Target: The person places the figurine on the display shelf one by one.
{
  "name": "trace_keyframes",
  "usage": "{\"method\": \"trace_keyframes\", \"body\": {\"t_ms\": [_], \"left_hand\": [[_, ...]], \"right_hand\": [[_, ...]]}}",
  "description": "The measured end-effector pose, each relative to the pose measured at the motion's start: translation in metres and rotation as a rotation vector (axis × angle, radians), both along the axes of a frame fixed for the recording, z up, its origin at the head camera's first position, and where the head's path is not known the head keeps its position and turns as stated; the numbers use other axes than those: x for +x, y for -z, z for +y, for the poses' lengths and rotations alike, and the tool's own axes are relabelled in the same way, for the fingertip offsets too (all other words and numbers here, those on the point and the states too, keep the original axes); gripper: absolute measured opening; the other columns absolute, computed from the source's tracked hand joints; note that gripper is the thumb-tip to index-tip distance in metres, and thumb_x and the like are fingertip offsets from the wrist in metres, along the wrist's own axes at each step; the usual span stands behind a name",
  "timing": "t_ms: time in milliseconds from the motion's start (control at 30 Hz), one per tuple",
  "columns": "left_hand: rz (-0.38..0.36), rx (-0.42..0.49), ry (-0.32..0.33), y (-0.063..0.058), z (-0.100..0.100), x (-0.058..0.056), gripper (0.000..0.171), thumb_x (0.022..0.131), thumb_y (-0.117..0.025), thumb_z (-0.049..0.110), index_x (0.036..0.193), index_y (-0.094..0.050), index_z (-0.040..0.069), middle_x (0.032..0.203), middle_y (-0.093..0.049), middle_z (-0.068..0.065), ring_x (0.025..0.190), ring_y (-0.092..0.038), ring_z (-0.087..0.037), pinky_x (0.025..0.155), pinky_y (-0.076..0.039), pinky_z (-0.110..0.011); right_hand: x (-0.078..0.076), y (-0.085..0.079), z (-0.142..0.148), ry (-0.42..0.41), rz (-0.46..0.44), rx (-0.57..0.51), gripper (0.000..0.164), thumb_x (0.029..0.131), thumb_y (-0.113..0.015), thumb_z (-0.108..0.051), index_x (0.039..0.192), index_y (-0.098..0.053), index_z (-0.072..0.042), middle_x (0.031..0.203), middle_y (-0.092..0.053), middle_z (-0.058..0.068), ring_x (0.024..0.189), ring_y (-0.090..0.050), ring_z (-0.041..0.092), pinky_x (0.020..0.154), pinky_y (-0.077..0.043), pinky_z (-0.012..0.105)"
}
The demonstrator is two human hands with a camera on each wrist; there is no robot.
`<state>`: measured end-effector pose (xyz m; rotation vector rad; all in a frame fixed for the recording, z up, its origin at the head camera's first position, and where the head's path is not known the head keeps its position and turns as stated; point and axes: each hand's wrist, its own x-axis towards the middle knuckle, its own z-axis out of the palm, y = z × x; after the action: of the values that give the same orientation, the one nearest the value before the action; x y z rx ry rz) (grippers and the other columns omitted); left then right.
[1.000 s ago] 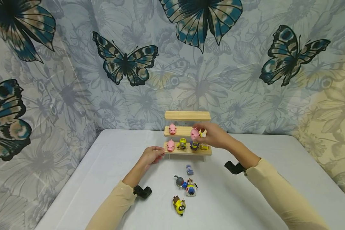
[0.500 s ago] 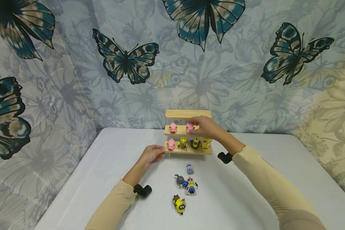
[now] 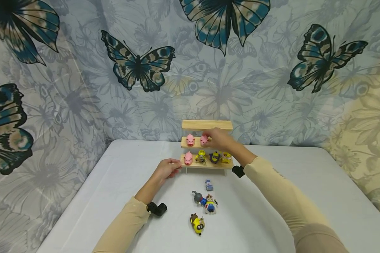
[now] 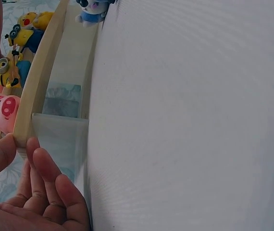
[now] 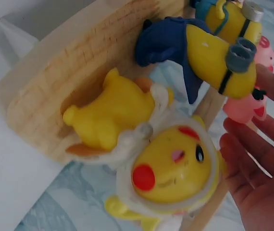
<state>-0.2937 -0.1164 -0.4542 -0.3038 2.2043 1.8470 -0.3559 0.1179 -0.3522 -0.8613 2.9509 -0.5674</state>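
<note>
In the head view, a three-tier wooden display shelf stands at the back of the table. My left hand pinches the left end of its bottom tier, thumb on top and fingers below. On the middle tier, my right hand holds a pink pig figurine by its fingertips, just right of another pink pig. Along the bottom tier stand a third pig, two minion figurines and a yellow figurine in a white hood, red-cheeked in the right wrist view.
In front of the shelf lie a small blue-grey figurine, a grey-and-blue figurine, a crowned figurine and a yellow figurine on its back. White cloth covers the table. A butterfly-printed backdrop rises behind.
My right hand has carried the pink pig leftward from the right end of the middle tier to beside the other pig. My left hand has kept its grip on the shelf.
</note>
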Motion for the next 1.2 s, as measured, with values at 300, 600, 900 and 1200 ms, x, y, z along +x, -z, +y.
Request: {"method": "trace_keyframes", "body": {"t_ms": [300, 600, 900, 1200], "left_hand": [[-0.008, -0.008, 0.004, 0.001, 0.000, 0.000, 0.027, 0.094, -0.065, 0.023, 0.114, -0.065, 0.005, 0.089, -0.072, 0.000, 0.067, -0.057, -0.006, 0.061, -0.045, -0.022], [0.003, 0.003, 0.000, 0.003, 0.000, 0.001, 0.028, 0.094, -0.065, 0.023, 0.114, -0.065, 0.005, 0.087, -0.071, 0.001, 0.065, -0.057, -0.005, 0.060, -0.045, -0.021], [0.015, 0.015, -0.003, 0.003, 0.001, 0.001, 0.026, 0.094, -0.064, 0.019, 0.114, -0.064, 0.002, 0.081, -0.070, 0.002, 0.063, -0.056, -0.005, 0.057, -0.044, -0.020], [0.005, 0.006, -0.002, -0.001, 0.000, 0.001, 0.026, 0.094, -0.064, 0.019, 0.115, -0.064, 0.004, 0.084, -0.071, 0.002, 0.065, -0.057, -0.005, 0.058, -0.044, -0.020]], "right_hand": [[0.003, 0.003, -0.002, 0.000, 0.001, -0.029, 0.048, 0.088, -0.073, -0.026, 0.128, -0.060, -0.003, 0.119, -0.067, 0.016, 0.110, -0.062, 0.031, 0.094, -0.049, 0.045], [0.017, -0.009, 0.008, -0.041, 0.125, -0.073, 0.043, 0.089, -0.072, -0.023, 0.123, -0.063, 0.000, 0.118, -0.067, 0.019, 0.111, -0.058, 0.036, 0.095, -0.047, 0.049], [0.041, -0.018, 0.018, -0.025, 0.173, -0.158, 0.034, 0.091, -0.069, -0.021, 0.117, -0.067, 0.001, 0.114, -0.069, 0.018, 0.109, -0.058, 0.035, 0.093, -0.047, 0.049], [0.065, -0.018, 0.027, -0.079, 0.209, -0.172, 0.027, 0.090, -0.069, -0.016, 0.112, -0.069, 0.000, 0.104, -0.071, 0.015, 0.097, -0.062, 0.031, 0.083, -0.050, 0.046]]}}
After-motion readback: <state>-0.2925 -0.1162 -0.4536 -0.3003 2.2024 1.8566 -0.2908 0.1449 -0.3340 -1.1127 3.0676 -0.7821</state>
